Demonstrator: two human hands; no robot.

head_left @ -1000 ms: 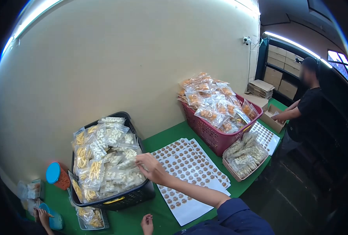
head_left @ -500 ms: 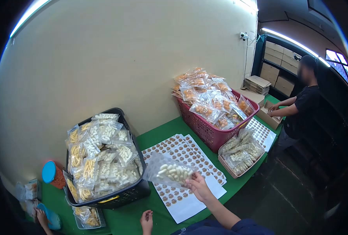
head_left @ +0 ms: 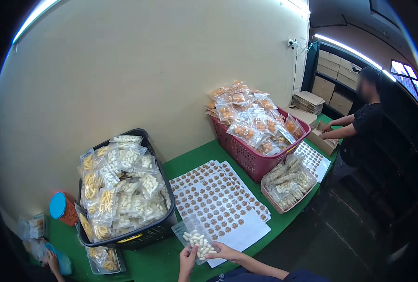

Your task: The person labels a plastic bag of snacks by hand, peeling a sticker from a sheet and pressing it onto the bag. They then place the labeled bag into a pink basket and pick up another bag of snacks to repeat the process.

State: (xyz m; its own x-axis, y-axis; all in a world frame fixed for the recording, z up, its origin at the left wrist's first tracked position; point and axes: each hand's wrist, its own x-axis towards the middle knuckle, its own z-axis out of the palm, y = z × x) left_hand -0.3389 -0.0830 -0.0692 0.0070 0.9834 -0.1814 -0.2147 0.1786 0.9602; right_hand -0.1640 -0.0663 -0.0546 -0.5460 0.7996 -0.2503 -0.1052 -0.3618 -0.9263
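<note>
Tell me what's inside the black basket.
The black basket holds a heap of clear bags of white pieces and clear bags of yellow sticks. This top layer hides the basket's floor and whatever lies deeper.

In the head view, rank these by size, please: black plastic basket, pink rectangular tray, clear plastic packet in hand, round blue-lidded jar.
1. Black plastic basket
2. Pink rectangular tray
Smaller, too close to rank: clear plastic packet of white pieces, partly covered, and round blue-lidded jar.
</note>
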